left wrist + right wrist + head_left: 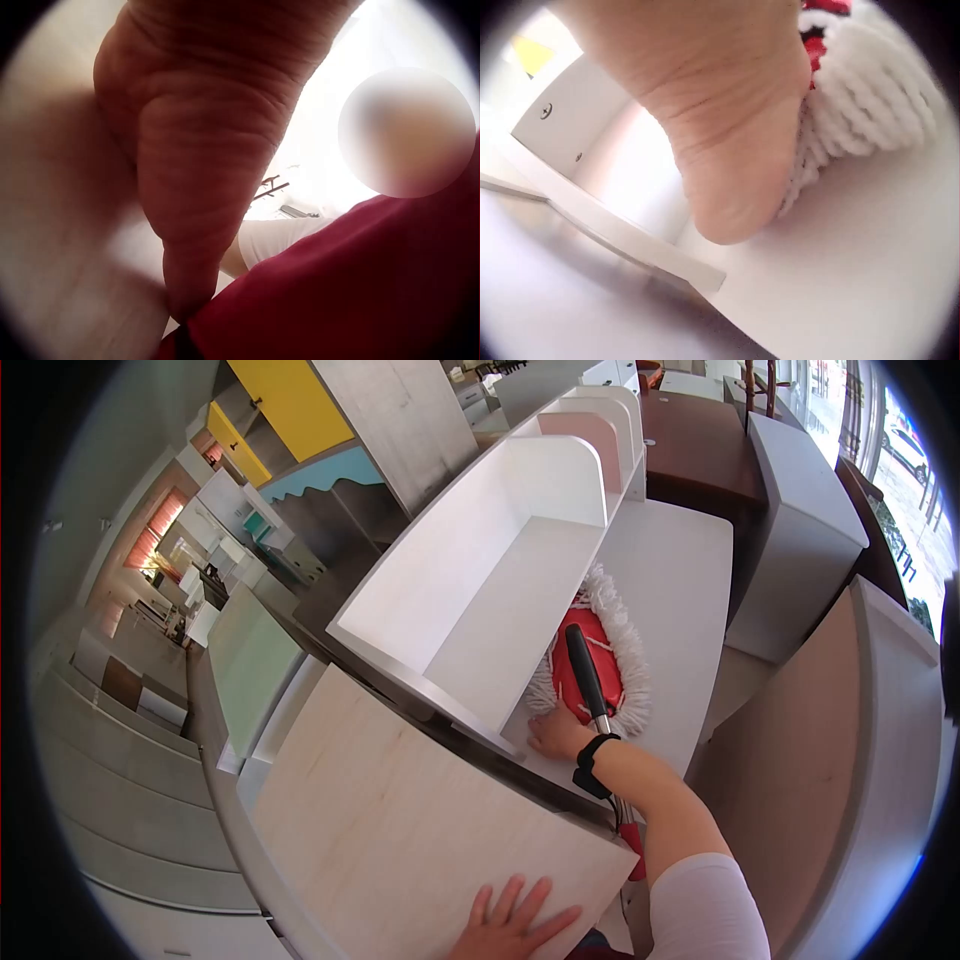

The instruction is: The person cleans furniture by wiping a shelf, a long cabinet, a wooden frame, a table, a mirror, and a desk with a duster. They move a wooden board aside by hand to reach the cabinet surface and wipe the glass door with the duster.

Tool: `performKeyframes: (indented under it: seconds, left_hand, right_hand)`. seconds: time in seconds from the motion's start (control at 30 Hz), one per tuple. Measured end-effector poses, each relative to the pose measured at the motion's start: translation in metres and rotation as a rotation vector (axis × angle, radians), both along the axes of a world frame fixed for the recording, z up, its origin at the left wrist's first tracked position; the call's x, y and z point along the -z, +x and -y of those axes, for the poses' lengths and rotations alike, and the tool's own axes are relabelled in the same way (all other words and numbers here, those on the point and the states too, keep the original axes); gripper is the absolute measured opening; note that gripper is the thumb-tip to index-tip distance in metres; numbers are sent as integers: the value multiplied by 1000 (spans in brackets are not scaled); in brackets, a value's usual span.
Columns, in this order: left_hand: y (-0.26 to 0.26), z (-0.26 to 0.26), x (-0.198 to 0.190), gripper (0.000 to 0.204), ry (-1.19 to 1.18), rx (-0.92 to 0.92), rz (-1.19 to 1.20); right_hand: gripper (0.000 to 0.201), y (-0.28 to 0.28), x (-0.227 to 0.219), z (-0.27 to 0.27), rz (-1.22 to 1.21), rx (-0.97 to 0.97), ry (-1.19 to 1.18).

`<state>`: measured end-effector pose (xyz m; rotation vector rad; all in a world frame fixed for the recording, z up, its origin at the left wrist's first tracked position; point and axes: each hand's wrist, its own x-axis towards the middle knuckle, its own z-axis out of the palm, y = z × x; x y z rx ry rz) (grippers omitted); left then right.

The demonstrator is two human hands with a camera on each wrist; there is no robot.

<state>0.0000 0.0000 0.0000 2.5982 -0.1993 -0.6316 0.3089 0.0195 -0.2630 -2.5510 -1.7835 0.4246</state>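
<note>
A duster with a red back [600,660] and white shaggy fringe [632,695] lies on a white desktop [690,570]. Its black grip [583,665] joins a metal rod that runs back beneath my right forearm. My right hand [560,735] is at the duster's near left end, close to the shelf corner; the right wrist view shows the heel of this hand [735,187] against the fringe. I cannot tell whether its fingers grip the duster. With fingers spread, my left hand [515,925] rests on a pale wood-grain panel [390,790].
A white open shelf unit [480,590] with rounded dividers stands along the desktop's left side. To the right are a grey cabinet [800,540] and a tall curved panel [800,760]. A yellow cabinet [295,405] is at the back, and a green-topped piece [250,660] stands left.
</note>
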Motion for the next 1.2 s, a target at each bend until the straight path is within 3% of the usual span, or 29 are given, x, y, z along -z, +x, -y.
performKeyframes:
  seconds: [0.07,0.1,0.57,0.67,0.8,0.9,1.0,1.1,1.2]
  left_hand:
    - [2,-1,-1,93,-20,-17,0]
    - [14,-3,12,94,-1,-6,70]
    - [-3,4,5,95,-6,-43,56]
    - [-1,2,0,96,-7,-21,14]
    - [-2,-2,6,98,38,-8,72]
    - [-6,0,5,97,32,-3,71]
    - [-8,-4,3,95,26,2,90]
    - [-6,-3,6,94,26,7,85]
    - [-7,-4,8,94,34,3,98]
  right_hand:
    - [51,-2,-4,1,38,-30,-14]
    - [52,25,-13,0,103,-31,-10]
    - [63,1,-11,-4,-69,47,-30]
    - [64,-8,-26,-1,-26,58,-176]
    - [64,-1,-15,-1,-82,42,-77]
    - [60,0,-22,-1,-100,54,-139]
    - [47,3,-26,3,-187,41,-37]
    - [32,8,-25,10,107,196,381]
    - [25,31,-9,-2,162,176,45]
